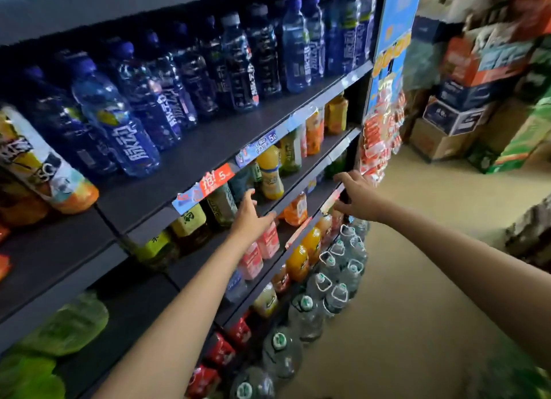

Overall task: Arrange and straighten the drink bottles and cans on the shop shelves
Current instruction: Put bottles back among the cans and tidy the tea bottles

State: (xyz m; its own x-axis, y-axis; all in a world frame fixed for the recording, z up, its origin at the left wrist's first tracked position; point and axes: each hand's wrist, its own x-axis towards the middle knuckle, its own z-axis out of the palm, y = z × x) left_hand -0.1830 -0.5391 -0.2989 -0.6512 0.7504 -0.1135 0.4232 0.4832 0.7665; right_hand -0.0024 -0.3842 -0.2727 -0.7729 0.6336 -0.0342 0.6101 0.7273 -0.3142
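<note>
Dim shop shelves [190, 157] fill the frame's left; both hands, left hand [249, 219] and right hand [357, 200], reach mid-frame, each grip apart, holding nothing. Judged next: grasp 1 bottle [269, 175].

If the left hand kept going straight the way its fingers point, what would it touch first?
Most likely the tall grey-labelled bottle just past the left hand, under the red price tag. The yellow juice bottle stands further right. Depth is hard to judge.
</note>
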